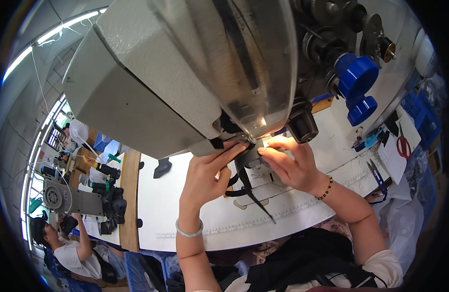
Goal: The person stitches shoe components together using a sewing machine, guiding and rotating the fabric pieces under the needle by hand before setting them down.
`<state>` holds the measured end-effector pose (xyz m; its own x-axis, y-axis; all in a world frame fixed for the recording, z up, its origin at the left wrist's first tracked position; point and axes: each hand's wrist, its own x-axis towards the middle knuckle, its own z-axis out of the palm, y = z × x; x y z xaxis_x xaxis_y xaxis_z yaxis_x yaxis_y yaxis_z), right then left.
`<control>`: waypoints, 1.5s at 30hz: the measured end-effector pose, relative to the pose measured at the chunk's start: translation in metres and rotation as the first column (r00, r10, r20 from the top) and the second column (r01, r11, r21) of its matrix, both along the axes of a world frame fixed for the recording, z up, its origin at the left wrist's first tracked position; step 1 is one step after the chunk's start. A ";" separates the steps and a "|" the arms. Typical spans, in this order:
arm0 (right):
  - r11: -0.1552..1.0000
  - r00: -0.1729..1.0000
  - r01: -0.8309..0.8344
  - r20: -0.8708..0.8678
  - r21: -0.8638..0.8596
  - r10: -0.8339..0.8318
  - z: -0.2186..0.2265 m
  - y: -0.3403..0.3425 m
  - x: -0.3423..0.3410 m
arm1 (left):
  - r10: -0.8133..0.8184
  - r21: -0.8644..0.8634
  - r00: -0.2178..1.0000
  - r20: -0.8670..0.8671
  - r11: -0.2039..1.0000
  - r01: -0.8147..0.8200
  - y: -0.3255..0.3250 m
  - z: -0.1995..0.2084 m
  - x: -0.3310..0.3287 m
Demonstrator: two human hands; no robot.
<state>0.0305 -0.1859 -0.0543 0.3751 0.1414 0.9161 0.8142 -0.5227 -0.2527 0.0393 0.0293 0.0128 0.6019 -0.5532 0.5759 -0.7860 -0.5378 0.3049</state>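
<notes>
Under the needle area of a large grey sewing machine [151,82], both hands hold a dark piece of material with narrow straps [247,187]. My left hand [203,176], with a pale bangle at its wrist, has its fingers closed on the piece's left side. From the right, my right hand [296,164] pinches the other side with thumb and fingers; a beaded bracelet circles that wrist. One pointed strap end hangs toward me over the white table [302,204]. A lamp glows just above the fingertips. The machine head partly hides the stitching spot.
A flat dark piece [162,168] lies left of my hands. Right of them are blue thread snips [377,176] and red-handled scissors [403,146] on paper. Blue knobs [357,78] jut from the machine. At far left, another person [71,248] works at a second machine [71,197].
</notes>
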 end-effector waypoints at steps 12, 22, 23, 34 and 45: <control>0.990 0.996 0.037 0.080 -0.139 -0.026 0.004 -0.006 -0.001 | 0.113 0.112 0.963 0.246 0.983 -0.144 -0.015 -0.001 -0.017; 0.993 0.994 0.010 0.105 -0.122 0.002 0.003 -0.008 0.004 | 0.098 0.211 0.965 0.245 0.966 -0.152 -0.016 0.005 -0.022; 0.991 0.993 0.027 0.115 -0.131 -0.012 0.003 -0.008 0.004 | 0.100 0.228 0.967 0.234 0.961 -0.155 -0.016 0.006 -0.022; 0.991 0.994 -0.022 0.106 -0.129 0.036 0.006 -0.006 -0.001 | 0.022 0.210 0.980 0.197 0.976 -0.064 -0.010 0.009 -0.028; 0.988 0.988 -0.152 -0.032 -0.035 0.151 0.000 -0.015 0.003 | 0.102 0.232 0.957 0.272 0.958 -0.168 -0.030 0.003 -0.042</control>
